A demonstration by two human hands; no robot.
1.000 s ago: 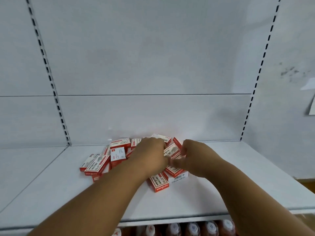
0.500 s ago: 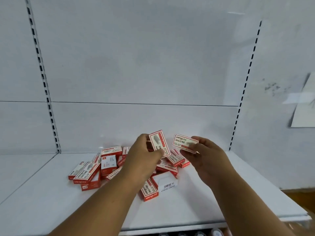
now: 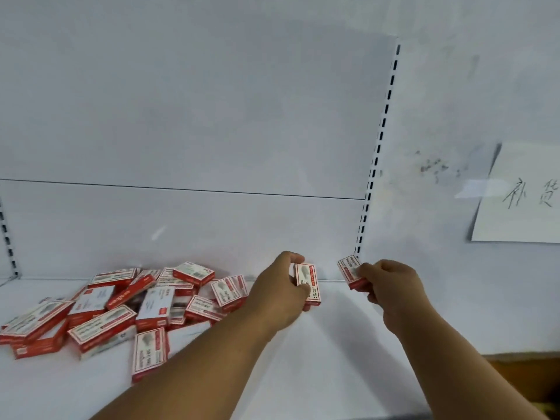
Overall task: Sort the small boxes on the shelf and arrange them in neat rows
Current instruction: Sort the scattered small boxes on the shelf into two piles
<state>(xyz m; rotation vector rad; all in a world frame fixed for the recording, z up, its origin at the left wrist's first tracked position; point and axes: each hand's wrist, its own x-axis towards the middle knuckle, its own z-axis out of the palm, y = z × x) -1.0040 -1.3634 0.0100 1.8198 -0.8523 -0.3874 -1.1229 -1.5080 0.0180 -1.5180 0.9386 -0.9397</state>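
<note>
One red-and-white box (image 3: 308, 284) is pinched upright in the left hand (image 3: 280, 294); another box (image 3: 350, 271) is gripped by the curled right hand (image 3: 391, 287). Loose pile (image 3: 121, 307) is left of both.

The small cardboard boxes (image 3: 103, 310) are red with white printed faces, heaped on a plain white metal shelf (image 3: 303, 374). A white paper sheet (image 3: 521, 204) bears dark handwritten characters.

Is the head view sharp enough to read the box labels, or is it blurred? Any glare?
Head view: soft with motion blur; print on the box in the left hand and the box in the right hand is unreadable. Light is even, shadows on the shelf are faint, and only a small glint shows on the back panel.
</note>
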